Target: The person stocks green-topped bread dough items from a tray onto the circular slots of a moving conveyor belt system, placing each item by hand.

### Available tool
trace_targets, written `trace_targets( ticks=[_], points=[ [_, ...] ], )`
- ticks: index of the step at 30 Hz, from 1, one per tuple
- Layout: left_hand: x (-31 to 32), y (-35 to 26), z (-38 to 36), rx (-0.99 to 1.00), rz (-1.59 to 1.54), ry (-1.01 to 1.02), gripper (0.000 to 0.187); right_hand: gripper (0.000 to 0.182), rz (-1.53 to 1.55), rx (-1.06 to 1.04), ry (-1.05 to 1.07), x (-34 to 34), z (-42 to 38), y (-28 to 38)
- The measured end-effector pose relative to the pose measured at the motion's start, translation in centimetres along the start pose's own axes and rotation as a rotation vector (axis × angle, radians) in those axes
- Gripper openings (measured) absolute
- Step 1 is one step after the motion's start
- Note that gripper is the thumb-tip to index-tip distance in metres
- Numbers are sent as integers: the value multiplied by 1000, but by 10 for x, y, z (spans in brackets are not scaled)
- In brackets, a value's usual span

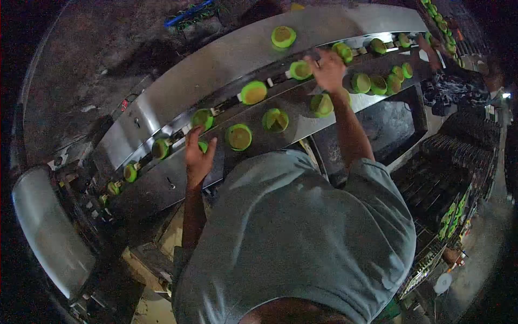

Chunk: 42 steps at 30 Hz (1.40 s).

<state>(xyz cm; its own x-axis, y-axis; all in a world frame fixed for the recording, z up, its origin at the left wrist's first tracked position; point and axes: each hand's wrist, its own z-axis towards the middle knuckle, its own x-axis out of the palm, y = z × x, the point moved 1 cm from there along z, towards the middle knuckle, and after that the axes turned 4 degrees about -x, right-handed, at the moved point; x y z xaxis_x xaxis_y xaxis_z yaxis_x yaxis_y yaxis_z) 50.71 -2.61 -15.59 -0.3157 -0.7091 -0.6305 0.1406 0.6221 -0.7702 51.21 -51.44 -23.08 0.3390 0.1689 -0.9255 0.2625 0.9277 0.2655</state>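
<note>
A row of round, bright green pieces with tan faces runs along a narrow conveyor track [278, 80]. My left hand [198, 159] is over the near side of the track, thumb and fingers apart. Its fingertips reach the lower edge of one green piece [202, 119], and a smaller bit of green [203, 146] shows behind the hand. Farther right, my right hand [328, 70] has its fingers spread above the track, between a green piece [300, 70] on its left and another green piece [342, 52] on its right. Neither palm shows anything held.
More green pieces rest on the near metal ledge, including a round one [238, 137] and a notched one [275, 120]. A single piece [283, 36] sits on the far metal plate [216, 65]. At the right, another person's arm [430, 54] reaches toward the line.
</note>
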Motion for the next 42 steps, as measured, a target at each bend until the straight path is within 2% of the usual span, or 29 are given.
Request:
trace_targets(
  ticks=[1,2,4,5,7,8,9,11,12,14,15,17,18,19,21,22,24,25,27,28,30,31,33,34,36,37,39,41,42],
  points=[
    [-2,-4,-1,-27,11,0,49,67,36,178,68,-4,4,-5],
    [0,-2,3,-29,11,3,49,67,35,180,70,-5,7,-8],
    [3,3,5,-59,-26,6,48,72,-310,297,52,-17,6,-11],
    [6,4,6,-53,-29,11,48,72,-315,303,49,-14,5,-15],
    [9,2,10,-45,-61,25,49,75,-166,125,261,-4,10,-15],
    [8,0,12,-46,-62,24,49,76,-152,123,324,-2,9,-11],
    [8,-3,14,-12,1,25,49,76,-150,119,327,-3,8,-11],
    [8,-6,15,12,63,30,48,75,-19,-197,365,-6,4,-10],
    [10,-6,17,8,62,37,48,75,-17,-197,372,-6,1,-12],
    [12,-4,17,1,64,46,47,72,-23,-427,276,-5,-6,-15],
    [13,-2,17,17,14,29,47,72,-20,-429,278,-4,-3,-19],
    [14,-1,16,30,-35,12,46,64,82,-229,257,-10,6,-24],
    [15,0,17,-10,-38,17,46,62,38,-137,135,-14,11,-27],
    [15,-3,19,-47,-41,23,45,62,38,-135,135,-15,10,-30],
    [18,-9,21,-28,-79,11,45,63,-240,-80,161,-17,10,-35],
    [19,-12,22,-15,-113,-3,45,63,-240,-80,159,-4,8,-41],
    [23,-16,28,13,-109,15,45,64,-1,-155,379,33,4,-59],
    [25,-19,30,38,-105,35,45,64,0,-155,379,27,3,-44],
    [30,-26,33,33,-93,17,45,70,-242,11,301,1,-4,13],
    [32,-29,34,29,-82,-1,45,70,-242,13,303,2,-13,26],
    [35,-25,37,41,-55,29,45,74,-286,-70,104,4,-26,41],
    [34,-29,42,54,-26,54,45,74,-285,-69,102,4,-25,39],
    [34,-40,46,82,-38,53,46,75,-167,-94,-86,-1,-22,30],
    [34,-47,47,107,-52,57,46,75,-165,-92,-85,0,-15,14],
    [43,-50,56,130,-38,65,46,77,-285,147,-50,11,4,-38],
    [49,-51,62,153,-28,73,46,77,-285,153,-51,15,6,-52],
    [59,-64,81,182,-12,103,45,71,-323,-7,11,21,10,-68],
    [72,-69,101,206,2,130,45,73,-321,-68,-20,21,8,-47],
    [81,-69,114,226,-45,145,45,75,-234,-93,72,15,3,-32]
  ],
)
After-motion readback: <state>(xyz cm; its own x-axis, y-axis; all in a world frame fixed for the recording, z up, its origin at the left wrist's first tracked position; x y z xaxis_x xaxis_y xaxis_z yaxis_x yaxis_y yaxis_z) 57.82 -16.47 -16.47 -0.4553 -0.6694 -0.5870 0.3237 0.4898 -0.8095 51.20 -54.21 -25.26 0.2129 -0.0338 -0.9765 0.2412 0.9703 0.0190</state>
